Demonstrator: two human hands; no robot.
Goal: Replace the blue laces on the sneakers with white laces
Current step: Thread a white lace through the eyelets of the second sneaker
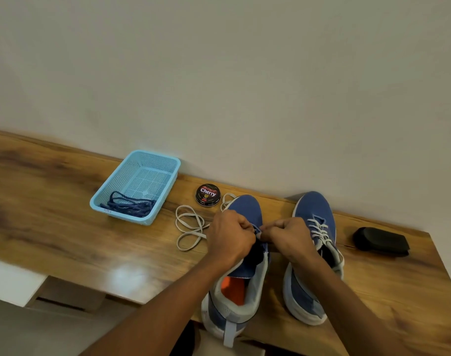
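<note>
Two blue sneakers stand side by side on the wooden table, toes toward the wall. The right sneaker [314,242] carries a white lace through its eyelets. Over the eyelet area of the left sneaker [242,276] my left hand [229,235] and my right hand [288,237] meet, fingers curled. The left hand grips the sneaker's upper, and the right hand pinches the white lace end there. The rest of that white lace [191,227] lies in loose loops on the table to the left. Dark blue laces [132,205] lie piled in the light blue basket [165,160].
A round black shoe-polish tin [208,194] sits by the wall between the basket and the left sneaker. A black shoe brush [381,241] lies at the right, near the table's end. The wall runs directly behind the table.
</note>
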